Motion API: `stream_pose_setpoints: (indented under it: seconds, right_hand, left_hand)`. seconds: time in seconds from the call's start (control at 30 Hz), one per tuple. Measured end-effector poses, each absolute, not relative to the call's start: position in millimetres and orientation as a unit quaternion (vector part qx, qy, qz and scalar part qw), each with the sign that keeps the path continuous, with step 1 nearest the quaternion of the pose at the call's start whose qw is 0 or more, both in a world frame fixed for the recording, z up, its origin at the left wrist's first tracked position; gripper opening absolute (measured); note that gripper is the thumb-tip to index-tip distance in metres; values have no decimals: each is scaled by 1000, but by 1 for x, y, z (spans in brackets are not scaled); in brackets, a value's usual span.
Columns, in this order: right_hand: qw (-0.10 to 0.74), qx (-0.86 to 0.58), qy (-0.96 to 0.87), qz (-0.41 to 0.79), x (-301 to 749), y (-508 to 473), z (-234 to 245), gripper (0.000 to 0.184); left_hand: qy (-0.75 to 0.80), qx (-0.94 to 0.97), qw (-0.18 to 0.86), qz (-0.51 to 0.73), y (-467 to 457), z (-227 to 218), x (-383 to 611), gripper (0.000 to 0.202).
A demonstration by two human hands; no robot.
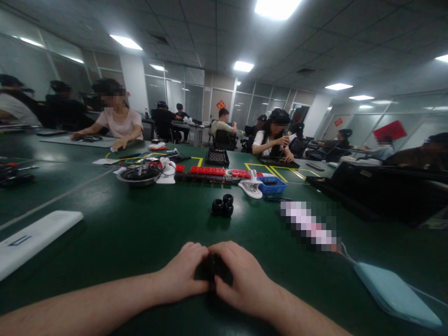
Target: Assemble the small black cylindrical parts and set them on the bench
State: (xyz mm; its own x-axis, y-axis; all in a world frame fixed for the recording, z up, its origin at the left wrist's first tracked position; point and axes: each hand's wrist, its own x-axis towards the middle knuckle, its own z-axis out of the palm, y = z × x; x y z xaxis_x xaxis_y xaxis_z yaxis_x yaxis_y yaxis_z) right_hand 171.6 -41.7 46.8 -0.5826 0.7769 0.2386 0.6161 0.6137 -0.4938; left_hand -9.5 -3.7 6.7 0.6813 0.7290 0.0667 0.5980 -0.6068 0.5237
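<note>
Two bare hands meet over a small dark object at the bottom centre of the frame.
The left hand (184,273) and the right hand (241,277) come together above the green table (140,233), fingers curled and clamped on the small dark object (215,265) between them; its shape is too shadowed to make out. Just above centre of the lower half, a cluster of black round pieces (223,206) stands close together, apart from the hands. Farther up the middle lie a row of red strips (208,171), a blue basket (273,185) at its right end and a metal bowl (122,183) at its left. A white slab (42,238) lies at lower left, and a pale blue case (395,291) at lower right. At upper left, a person in a pink top (121,123) sits across the table.
</note>
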Motion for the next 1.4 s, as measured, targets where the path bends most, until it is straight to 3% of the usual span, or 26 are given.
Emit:
stream_pose_setpoints:
  seconds: [0.13,0.3,0.67,0.97,1.2,1.4]
  right_hand:
    - [214,-430,-861,168,171,-42,47,61]
    - [182,-491,-834,172,169,-39,45,53]
    - [209,-408,-871,176,173,-41,43,70]
    - [223,-495,-817,194,167,-39,37,69]
    - [284,-429,-833,204,171,-41,33,58]
    - [253,-430,-847,184,170,-43,39,66]
  left_hand:
    - [349,890,240,171,-1,0,-11,39]
    - [355,893,228,155,-3,4,-10,32]
    - [358,887,240,165,-2,0,-13,38]
    - [347,896,222,167,0,-2,-11,37]
    - [363,888,234,160,-3,4,-11,33]
    - [338,892,237,184,0,-4,-13,41]
